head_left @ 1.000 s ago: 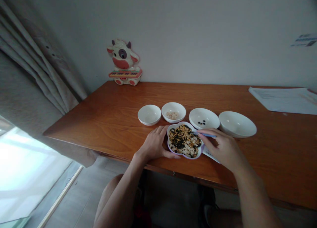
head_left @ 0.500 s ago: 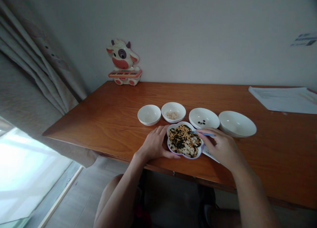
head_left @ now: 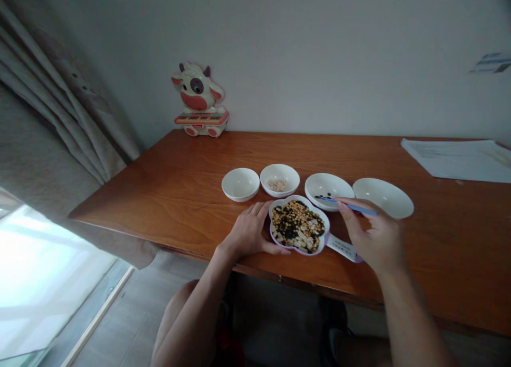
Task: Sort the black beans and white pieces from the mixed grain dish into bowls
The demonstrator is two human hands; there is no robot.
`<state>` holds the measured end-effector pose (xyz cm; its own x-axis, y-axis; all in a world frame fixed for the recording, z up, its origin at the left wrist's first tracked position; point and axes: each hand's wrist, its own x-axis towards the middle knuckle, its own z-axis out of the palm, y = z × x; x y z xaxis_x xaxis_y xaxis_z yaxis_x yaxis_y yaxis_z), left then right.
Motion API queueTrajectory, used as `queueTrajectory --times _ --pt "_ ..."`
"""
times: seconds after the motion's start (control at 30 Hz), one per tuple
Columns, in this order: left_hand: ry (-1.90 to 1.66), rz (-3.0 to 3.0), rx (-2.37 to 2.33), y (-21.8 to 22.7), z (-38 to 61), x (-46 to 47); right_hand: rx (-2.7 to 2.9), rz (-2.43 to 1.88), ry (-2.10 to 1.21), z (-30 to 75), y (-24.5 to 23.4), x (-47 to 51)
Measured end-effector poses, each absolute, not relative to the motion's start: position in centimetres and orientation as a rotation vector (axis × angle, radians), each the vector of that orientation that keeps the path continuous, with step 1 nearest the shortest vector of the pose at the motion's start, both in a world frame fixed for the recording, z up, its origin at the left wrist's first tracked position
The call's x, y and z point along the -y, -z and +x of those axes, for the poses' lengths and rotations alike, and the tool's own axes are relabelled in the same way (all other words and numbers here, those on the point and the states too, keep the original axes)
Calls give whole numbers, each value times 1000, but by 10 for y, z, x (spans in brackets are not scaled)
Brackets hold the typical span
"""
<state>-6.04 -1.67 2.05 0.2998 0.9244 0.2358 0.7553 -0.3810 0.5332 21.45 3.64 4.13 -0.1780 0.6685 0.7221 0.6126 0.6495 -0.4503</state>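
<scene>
Your right hand [head_left: 377, 239] hides part of the slim blue tool [head_left: 362, 209] it pinches to the right of the flower-shaped dish [head_left: 323, 215]; its tip blurs among dark pieces in a bowl [head_left: 329, 182] behind that dish, whose left side your left hand [head_left: 248, 231], spread open, cups

On the table [head_left: 171, 186], 4 bowls [head_left: 240, 183] are lined up behind a dish [head_left: 328, 231], its handle [head_left: 342, 247] pointed right. Nut pieces [head_left: 277, 185] are contained in the 2nd from the left, beans [head_left: 329, 195] in the 3rd. A toy cow [head_left: 199, 98] is placed at back left, papers [head_left: 459, 159] at back right.
</scene>
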Motion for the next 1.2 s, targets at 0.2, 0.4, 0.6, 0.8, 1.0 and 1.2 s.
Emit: queueTrajectory --times 0.2,0.4,0.6,0.8,1.0,1.2 --pt "-728 2260 -1525 -21 -60 16 1731 -1148 0 220 -40 -38" --pt "-709 2245 -1535 -24 -59 17 1726 -1193 -26 221 -39 -37" --pt "-724 2255 -1521 -23 -59 17 1742 -1190 -92 222 -38 -34" --pt "-715 2251 -1525 -23 -59 17 1805 -1144 -187 224 -38 -30" --pt "-727 2268 -1528 -21 -59 17 1902 -1074 -335 221 -37 -30" --pt "-727 2267 -1518 -18 -60 16 2053 -1018 -417 220 -37 -28"
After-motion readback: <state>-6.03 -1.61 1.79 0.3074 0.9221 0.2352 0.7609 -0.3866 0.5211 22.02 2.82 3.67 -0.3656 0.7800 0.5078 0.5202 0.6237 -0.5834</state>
